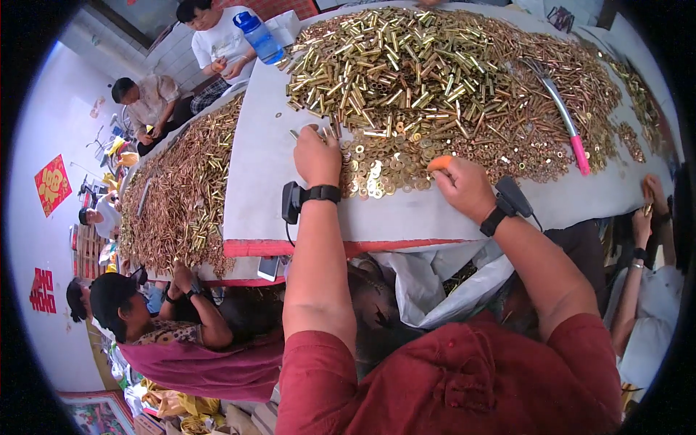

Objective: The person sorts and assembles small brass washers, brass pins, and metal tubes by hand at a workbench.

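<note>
My left hand (317,158) is closed at the near edge of a heap of brass-coloured tubes (391,65). Thin metal rods (330,133) stick out around its fingertips; their lower ends are hidden. To its right, flat washers (377,170) lie spread over the pale tabletop (290,217). My right hand (464,187) is at the right side of these washers, fingers curled in. An orange cover (439,164) sits on one of its digits. Whatever that hand may pinch is hidden. Both wrists wear black bands with small devices.
A tool with a pink handle (580,154) lies across the pile at right. A blue bottle (258,38) stands at the far left corner. Beyond the left edge, a second table carries more metal parts (188,196). Several people work around; white sacking (457,286) hangs below the red table edge (326,247).
</note>
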The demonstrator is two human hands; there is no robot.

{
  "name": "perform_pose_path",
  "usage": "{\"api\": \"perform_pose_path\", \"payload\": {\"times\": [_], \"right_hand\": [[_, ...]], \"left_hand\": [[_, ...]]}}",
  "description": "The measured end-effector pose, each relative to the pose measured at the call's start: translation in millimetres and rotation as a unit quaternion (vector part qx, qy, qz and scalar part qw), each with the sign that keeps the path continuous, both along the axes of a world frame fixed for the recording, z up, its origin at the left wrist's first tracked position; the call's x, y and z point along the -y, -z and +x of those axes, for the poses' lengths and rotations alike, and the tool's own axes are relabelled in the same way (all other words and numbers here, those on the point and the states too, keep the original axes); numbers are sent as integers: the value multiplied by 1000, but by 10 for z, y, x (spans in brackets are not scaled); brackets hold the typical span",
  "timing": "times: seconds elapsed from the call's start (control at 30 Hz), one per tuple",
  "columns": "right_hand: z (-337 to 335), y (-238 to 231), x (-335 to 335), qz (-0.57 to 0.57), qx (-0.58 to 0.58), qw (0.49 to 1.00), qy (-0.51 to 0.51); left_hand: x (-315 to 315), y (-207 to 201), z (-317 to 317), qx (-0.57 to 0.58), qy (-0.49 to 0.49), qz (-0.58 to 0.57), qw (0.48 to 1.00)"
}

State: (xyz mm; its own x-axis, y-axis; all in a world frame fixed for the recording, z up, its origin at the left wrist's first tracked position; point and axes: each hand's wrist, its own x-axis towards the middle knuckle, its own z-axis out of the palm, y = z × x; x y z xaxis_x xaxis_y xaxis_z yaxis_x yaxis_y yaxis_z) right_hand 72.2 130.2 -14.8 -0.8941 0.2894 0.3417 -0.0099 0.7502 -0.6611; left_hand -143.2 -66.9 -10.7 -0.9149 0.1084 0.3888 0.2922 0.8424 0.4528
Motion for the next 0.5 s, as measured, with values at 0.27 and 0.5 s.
{"api": "perform_pose_path", "payload": {"times": [0.27, 0.5], "right_hand": [[-7, 7, -12, 29, -12, 999, -17], [17, 5, -13, 34, -19, 999, -6]], "left_hand": [[217, 158, -88, -105, 86, 266, 954], [350, -14, -97, 116, 41, 595, 794]]}}
